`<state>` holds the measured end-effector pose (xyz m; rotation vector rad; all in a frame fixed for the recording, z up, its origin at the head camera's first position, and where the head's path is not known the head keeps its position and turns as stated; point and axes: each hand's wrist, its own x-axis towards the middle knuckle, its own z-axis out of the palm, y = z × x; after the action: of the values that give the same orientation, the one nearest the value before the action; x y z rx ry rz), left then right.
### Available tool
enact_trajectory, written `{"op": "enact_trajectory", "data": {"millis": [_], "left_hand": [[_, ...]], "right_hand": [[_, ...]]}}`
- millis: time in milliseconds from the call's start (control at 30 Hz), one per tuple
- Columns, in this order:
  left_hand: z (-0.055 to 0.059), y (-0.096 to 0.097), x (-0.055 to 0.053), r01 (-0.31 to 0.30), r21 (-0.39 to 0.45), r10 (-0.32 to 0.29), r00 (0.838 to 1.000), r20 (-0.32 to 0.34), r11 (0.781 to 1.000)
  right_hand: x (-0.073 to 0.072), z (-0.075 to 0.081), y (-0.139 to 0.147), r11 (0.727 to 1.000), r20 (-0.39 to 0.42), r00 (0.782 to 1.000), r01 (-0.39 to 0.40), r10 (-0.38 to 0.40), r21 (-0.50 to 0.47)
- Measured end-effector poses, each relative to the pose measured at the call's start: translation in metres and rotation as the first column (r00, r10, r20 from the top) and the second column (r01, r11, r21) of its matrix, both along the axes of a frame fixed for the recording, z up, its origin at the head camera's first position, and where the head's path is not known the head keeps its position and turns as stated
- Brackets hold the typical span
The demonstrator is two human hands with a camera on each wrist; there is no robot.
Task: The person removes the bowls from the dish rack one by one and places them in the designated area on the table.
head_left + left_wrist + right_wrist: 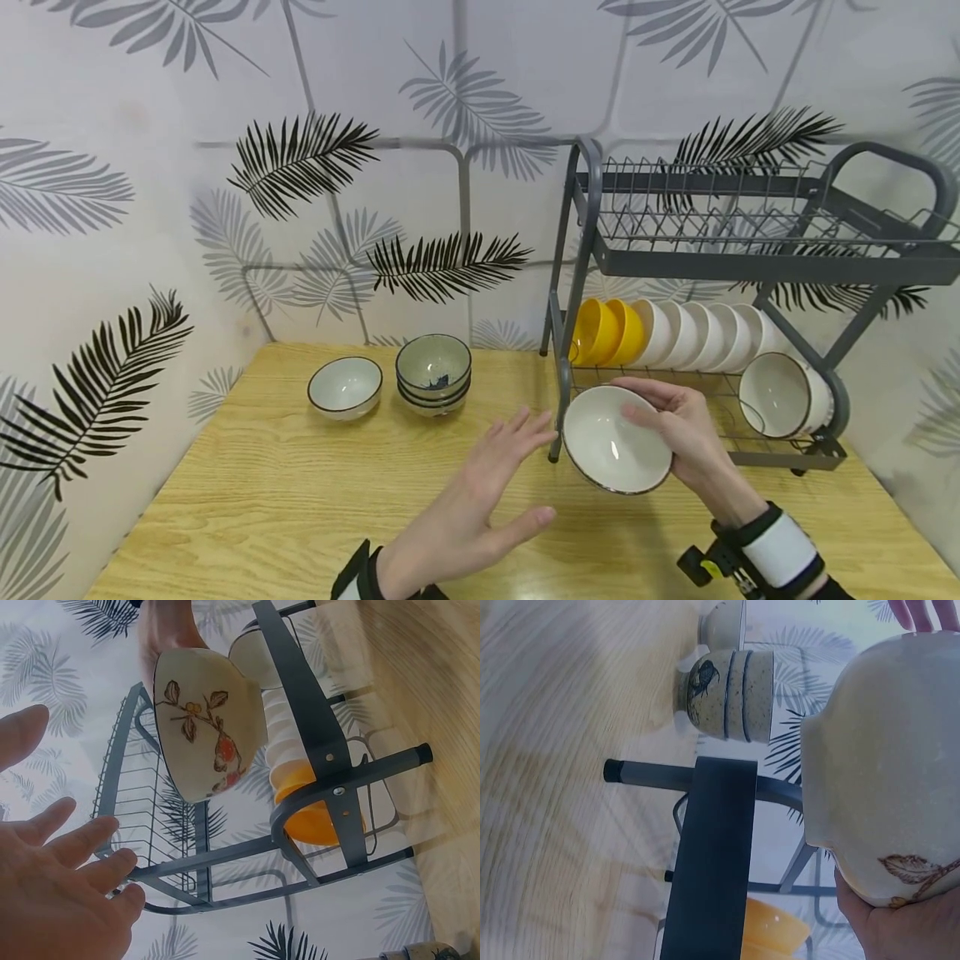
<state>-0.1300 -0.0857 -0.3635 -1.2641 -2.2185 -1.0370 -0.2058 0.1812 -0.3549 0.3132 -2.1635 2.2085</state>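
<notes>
A white bowl (611, 446) with a dark rim is gripped at its right side by my right hand (686, 429), thumb inside and fingers behind. Painted leaves and red fruit show on the bowl's outer wall (202, 724) in the left wrist view. To the left of it my left hand (480, 508) is held up, fingers spread and touching nothing. In the rack's lower tier, another white bowl (776, 396) rests on its side at the right end. A similar white bowl (345, 387) stands upright on the table at the left, beside a stack of greyish bowls (433, 371).
A dark two-tier dish rack (750, 262) stands at the table's right. Along its lower tier, yellow bowls (596, 333) and several white bowls (701, 333) lean in a row. The wooden table (277, 500) meets a leaf-patterned wall behind.
</notes>
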Motion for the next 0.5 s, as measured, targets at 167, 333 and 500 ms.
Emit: {"op": "enact_trajectory", "data": {"millis": [167, 333, 500], "left_hand": [[0.001, 0.004, 0.004, 0.000, -0.037, 0.000, 1.000, -0.014, 0.999], [-0.001, 0.008, 0.008, -0.004, -0.098, 0.002, 1.000, -0.018, 0.995], [-0.006, 0.010, 0.007, -0.021, -0.151, 0.017, 0.999, -0.027, 0.988]], "right_hand": [[0.001, -0.002, -0.005, 0.998, -0.004, 1.000, 0.002, -0.002, 0.067], [0.002, -0.007, -0.010, 0.995, -0.001, 1.000, -0.016, 0.017, 0.101], [0.001, -0.011, -0.016, 0.995, -0.007, 0.999, -0.048, 0.049, 0.086]]}}
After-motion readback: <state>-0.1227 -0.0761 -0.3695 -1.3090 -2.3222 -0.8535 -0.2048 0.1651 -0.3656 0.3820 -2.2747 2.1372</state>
